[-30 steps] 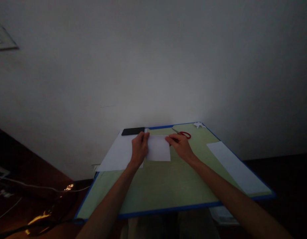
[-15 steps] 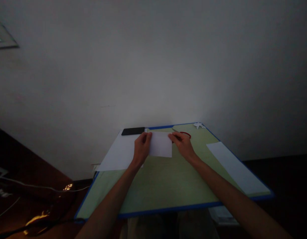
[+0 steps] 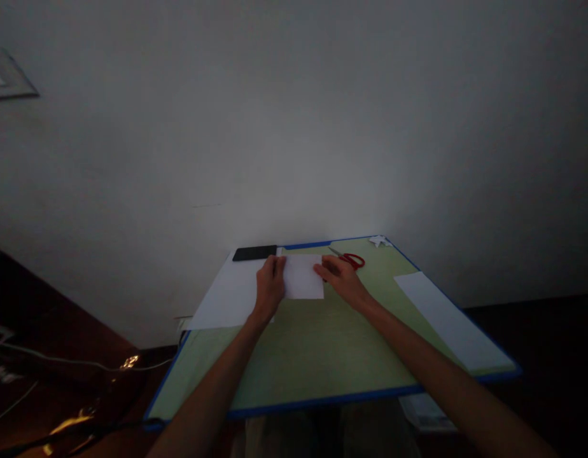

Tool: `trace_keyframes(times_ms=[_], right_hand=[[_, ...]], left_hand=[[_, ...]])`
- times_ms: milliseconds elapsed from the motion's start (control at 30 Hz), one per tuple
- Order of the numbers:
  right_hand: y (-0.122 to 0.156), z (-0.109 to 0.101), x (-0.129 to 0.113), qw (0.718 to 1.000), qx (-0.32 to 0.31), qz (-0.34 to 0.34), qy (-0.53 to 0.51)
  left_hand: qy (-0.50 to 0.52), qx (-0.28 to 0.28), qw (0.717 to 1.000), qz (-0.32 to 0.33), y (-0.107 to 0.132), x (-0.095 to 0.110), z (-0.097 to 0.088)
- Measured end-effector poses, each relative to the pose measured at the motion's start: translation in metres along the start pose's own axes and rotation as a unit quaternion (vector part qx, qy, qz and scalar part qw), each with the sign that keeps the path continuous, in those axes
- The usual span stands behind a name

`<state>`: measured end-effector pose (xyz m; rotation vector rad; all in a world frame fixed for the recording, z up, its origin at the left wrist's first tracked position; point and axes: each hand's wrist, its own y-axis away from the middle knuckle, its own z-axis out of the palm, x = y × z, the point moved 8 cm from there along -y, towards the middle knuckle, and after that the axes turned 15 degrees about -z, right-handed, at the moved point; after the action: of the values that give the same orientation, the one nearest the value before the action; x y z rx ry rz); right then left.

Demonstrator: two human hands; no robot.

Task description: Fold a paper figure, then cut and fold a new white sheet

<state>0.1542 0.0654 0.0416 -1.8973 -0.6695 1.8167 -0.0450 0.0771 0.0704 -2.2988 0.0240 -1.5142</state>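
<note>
A small white piece of paper (image 3: 303, 278) is held up above the table between my two hands. My left hand (image 3: 270, 283) pinches its left edge, with the thumb on the near face. At the upper right edge, my right hand (image 3: 340, 278) grips the sheet between thumb and fingers. Just behind my right hand lie red-handled scissors (image 3: 354, 259), their blades pointing to the back left. A larger white sheet (image 3: 227, 296) rests under and beside my left hand, partly covered by it.
The green table (image 3: 317, 356) has a blue edge and stands against a grey wall. A black phone-like slab (image 3: 254, 252) lies at the back left. A white paper strip (image 3: 454, 321) runs along the right side, and crumpled white paper (image 3: 380, 241) sits in the back right corner.
The small paper has shifted slightly left and tilted. My right hand has moved a little left along its edge, and more of the scissors shows now.
</note>
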Motion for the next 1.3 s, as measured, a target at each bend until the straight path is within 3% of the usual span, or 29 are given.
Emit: trace_keyframes(times_ms=[133, 267, 400, 500, 600, 700, 767, 900, 1000, 1200, 1300], right_hand=[[0.008, 0.012, 0.010, 0.995, -0.026, 0.065, -0.071], [0.006, 0.010, 0.011, 0.994, -0.023, 0.062, -0.086], [0.000, -0.010, 0.013, 0.996, 0.044, 0.049, -0.061], [-0.001, -0.011, 0.015, 0.993, 0.032, 0.077, -0.088], [-0.002, -0.015, 0.008, 0.991, 0.028, 0.092, -0.090], [-0.006, -0.028, -0.006, 0.996, 0.042, 0.058, -0.053], [-0.008, -0.029, -0.012, 0.999, 0.009, 0.033, -0.033], [-0.005, -0.012, -0.010, 0.993, -0.118, -0.010, 0.019], [-0.003, -0.005, -0.003, 0.984, -0.159, -0.034, 0.073], [-0.008, -0.018, -0.001, 0.992, -0.081, -0.046, 0.090], [-0.006, -0.012, -0.006, 0.990, -0.097, -0.055, 0.087]], left_hand=[[0.008, 0.016, 1.000, -0.004, 0.000, -0.001, -0.003], [0.033, 0.034, 0.999, -0.001, 0.002, 0.002, -0.007], [0.099, -0.055, 0.992, -0.059, 0.005, -0.002, 0.007], [0.121, -0.110, 0.983, -0.084, 0.007, -0.004, 0.016], [0.110, -0.136, 0.982, -0.076, 0.007, -0.005, 0.021], [0.073, -0.180, 0.980, -0.037, 0.008, -0.002, 0.028], [0.051, -0.230, 0.972, -0.016, 0.012, 0.002, 0.035], [0.035, -0.306, 0.951, -0.007, 0.022, 0.008, 0.044], [0.037, -0.302, 0.952, -0.011, 0.022, 0.010, 0.043], [0.054, -0.249, 0.966, -0.044, 0.017, 0.007, 0.034], [0.047, -0.264, 0.963, -0.034, 0.019, 0.007, 0.038]])
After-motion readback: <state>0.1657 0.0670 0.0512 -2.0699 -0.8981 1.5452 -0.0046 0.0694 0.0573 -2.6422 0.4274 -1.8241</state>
